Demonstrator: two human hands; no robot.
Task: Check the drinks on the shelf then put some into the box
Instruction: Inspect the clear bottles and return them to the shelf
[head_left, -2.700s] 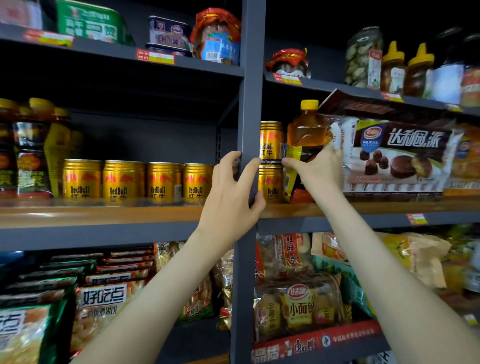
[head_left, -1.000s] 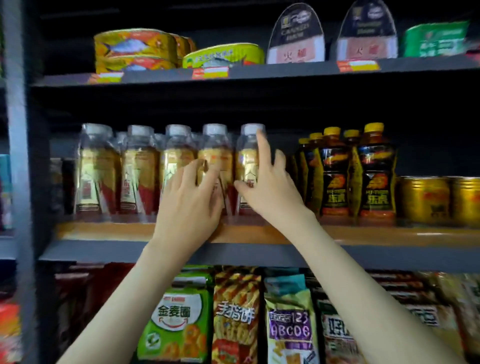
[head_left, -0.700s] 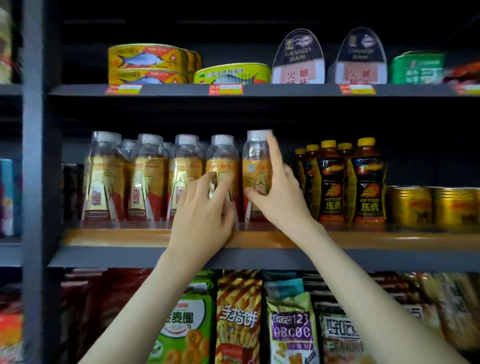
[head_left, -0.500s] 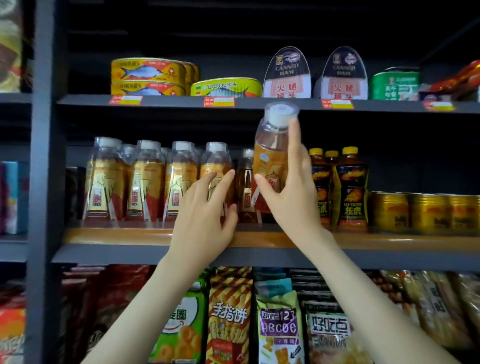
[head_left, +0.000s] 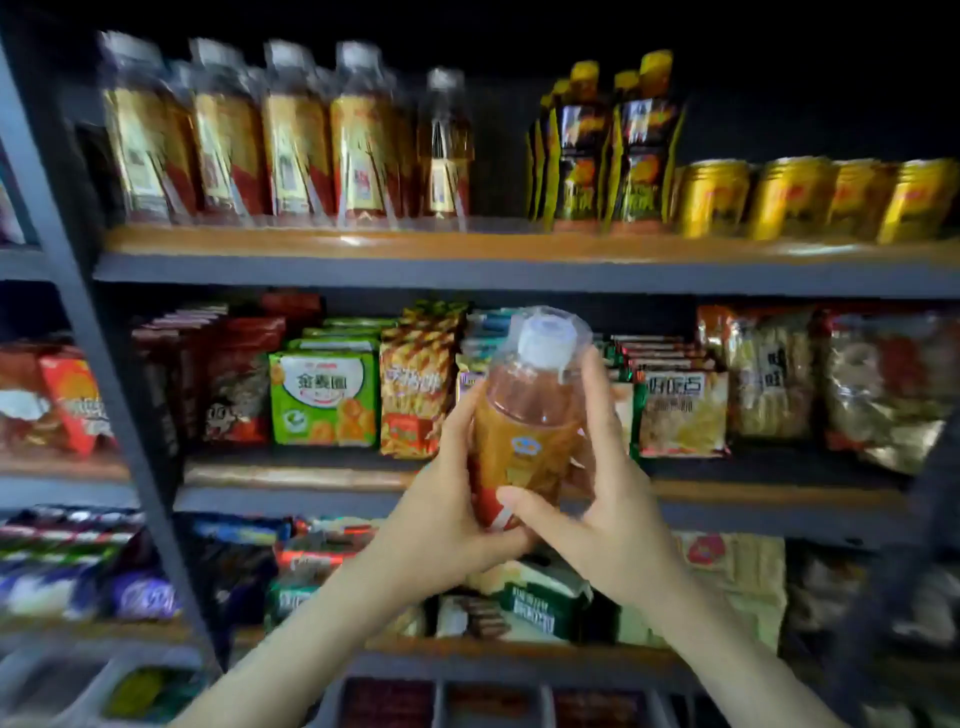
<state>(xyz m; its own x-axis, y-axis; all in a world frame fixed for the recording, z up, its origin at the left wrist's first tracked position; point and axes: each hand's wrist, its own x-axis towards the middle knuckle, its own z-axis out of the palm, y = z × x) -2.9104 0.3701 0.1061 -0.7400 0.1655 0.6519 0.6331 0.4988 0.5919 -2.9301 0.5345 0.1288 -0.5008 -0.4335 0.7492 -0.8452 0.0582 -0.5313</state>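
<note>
I hold a clear drink bottle (head_left: 524, 415) with amber liquid, a white cap and an orange-red label, in front of the snack shelf. My left hand (head_left: 441, 519) grips its lower left side and base. My right hand (head_left: 597, 499) grips it from the right, thumb across the label, fingers up along its side. On the upper shelf (head_left: 467, 247) stands a row of the same bottles (head_left: 291, 135), with a gap to the right of them. No box is in view.
Dark yellow-capped bottles (head_left: 608, 140) and gold cans (head_left: 810, 200) stand right of the gap. Snack packets (head_left: 322, 397) fill the middle shelf, more packets (head_left: 540, 603) the shelf below. A grey upright post (head_left: 104, 364) runs down the left.
My right hand lifted one bottle off the upper shelf and brought it down in front of the snack shelf. My left hand left the shelf and now grips the same bottle. The view tilted downward.
</note>
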